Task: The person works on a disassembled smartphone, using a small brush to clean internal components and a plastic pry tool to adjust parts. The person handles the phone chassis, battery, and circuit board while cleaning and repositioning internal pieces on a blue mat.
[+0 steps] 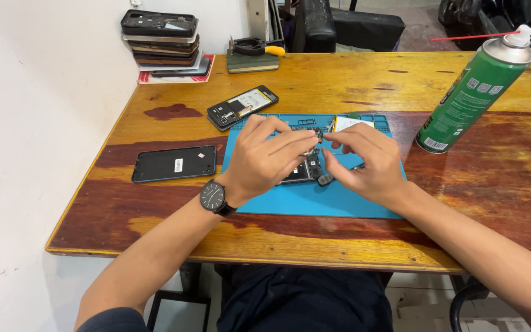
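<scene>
The left hand (265, 157) is pinching a small part between its fingertips over the opened phone (302, 172), which is lying on the blue mat (314, 200) beneath both hands. The right hand (364, 163) is curling just beside it, fingertips closing on the same spot; what it is gripping cannot be told. A black phone back (174, 163) is lying on the bench (314, 80) outside the left hand, and a green spray can (471, 92) is standing beyond the right hand.

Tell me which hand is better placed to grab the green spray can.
Right. The right hand lies on the same side of the blue mat as the green spray can, with bare table between them. The left hand would probably have to cross over the opened phone.
</scene>
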